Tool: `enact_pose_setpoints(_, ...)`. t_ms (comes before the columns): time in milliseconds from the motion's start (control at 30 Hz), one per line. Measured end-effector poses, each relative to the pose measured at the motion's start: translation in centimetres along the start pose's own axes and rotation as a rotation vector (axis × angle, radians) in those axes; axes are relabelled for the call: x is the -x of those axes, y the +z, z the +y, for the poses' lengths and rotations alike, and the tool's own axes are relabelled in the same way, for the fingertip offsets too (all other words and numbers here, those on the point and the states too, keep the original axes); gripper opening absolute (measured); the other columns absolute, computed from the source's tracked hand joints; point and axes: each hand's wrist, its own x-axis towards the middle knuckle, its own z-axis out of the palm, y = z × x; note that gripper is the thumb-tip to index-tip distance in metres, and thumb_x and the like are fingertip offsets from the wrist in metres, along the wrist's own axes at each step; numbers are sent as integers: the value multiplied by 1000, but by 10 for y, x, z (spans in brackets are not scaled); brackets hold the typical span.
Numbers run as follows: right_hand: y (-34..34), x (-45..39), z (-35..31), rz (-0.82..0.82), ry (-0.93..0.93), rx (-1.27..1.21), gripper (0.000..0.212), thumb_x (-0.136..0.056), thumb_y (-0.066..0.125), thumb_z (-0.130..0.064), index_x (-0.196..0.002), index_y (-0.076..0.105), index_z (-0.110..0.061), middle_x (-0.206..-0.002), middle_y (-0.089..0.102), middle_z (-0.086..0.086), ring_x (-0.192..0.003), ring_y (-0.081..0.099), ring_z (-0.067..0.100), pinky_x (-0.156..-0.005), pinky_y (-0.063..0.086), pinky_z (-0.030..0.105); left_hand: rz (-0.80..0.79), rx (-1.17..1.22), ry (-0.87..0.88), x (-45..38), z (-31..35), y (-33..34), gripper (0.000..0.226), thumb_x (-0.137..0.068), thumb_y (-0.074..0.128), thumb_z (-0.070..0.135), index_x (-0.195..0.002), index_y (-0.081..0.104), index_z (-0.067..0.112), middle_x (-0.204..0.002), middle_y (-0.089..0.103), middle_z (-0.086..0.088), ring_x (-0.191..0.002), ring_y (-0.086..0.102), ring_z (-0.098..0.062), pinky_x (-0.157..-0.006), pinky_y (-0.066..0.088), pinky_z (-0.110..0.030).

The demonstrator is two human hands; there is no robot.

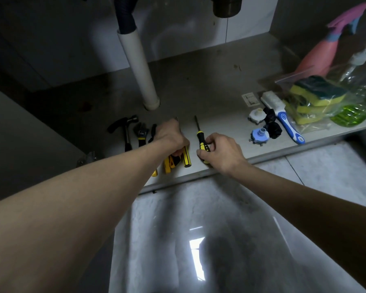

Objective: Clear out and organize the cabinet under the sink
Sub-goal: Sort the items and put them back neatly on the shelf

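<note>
The dim cabinet floor (209,98) under the sink lies grey and bare-stained, with a white drain pipe (138,68) coming down to it at the back. The right hand (221,152) has its grip closed on the yellow-and-black handle of a screwdriver (199,135), whose dark shaft lies flat and points toward the back wall. Just beside it, the left hand (170,137) presses its curled grip down on a second yellow-handled tool (186,158); whether the fingers fully hold it cannot be told. Under that wrist show the yellow handles of pliers (170,163). Further left lie an adjustable wrench (141,133) and a hammer (125,129), all in a row near the front edge. To the right, well apart, sit two round plastic fittings (259,135), a black bundle (273,123), a blue-and-white scrub brush (283,117), a bag of yellow-green sponges (317,98), a green spray bottle (353,108) and pink rubber gloves (325,51).
</note>
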Motion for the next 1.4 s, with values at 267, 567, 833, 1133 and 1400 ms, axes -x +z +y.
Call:
enact_pose_setpoints(267,5,2,-8,-6,-18,-15,46,-86,73,-44,-123,62,-19,-95,61,-6,-89,57,15,-70,37,26,43,189,-43,-1,-8,-3,22,-87,74,23,-75,74,5,-54,70,-4,-41,64,-13,-48,56,-25)
enact_pose_setpoints(567,9,2,-14,-12,-24,-21,44,-86,73,-44,-121,63,-21,-94,61,-5,-87,55,16,-74,36,26,190,214,-108,-1,-21,-9,35,-92,56,42,-89,72,12,-85,74,-7,-84,71,-27,-83,58,-40)
enact_pose_setpoints(833,-13,43,3,23,10,-122,42,-89,63,-52,-117,61,-21,-86,63,-8,-87,61,13,-77,49,33,236,-113,18,16,-9,-9,34,-92,49,46,-82,65,17,-85,66,-7,-81,62,-29,-61,42,-30)
enact_pose_setpoints(1133,-32,228,96,-22,367,-153,22,-97,49,-33,-91,64,-18,-92,70,6,-90,65,30,-79,50,36,116,-223,306,142,43,48,38,-88,44,43,-91,65,12,-97,69,-17,-89,65,-36,-67,44,-34)
enact_pose_setpoints(1400,-14,385,143,-262,371,104,15,-94,50,-19,-81,56,-14,-89,70,12,-91,65,35,-68,45,40,-480,-233,197,288,43,179,39,-87,51,41,-112,67,15,-118,66,-11,-108,62,-33,-84,48,-34)
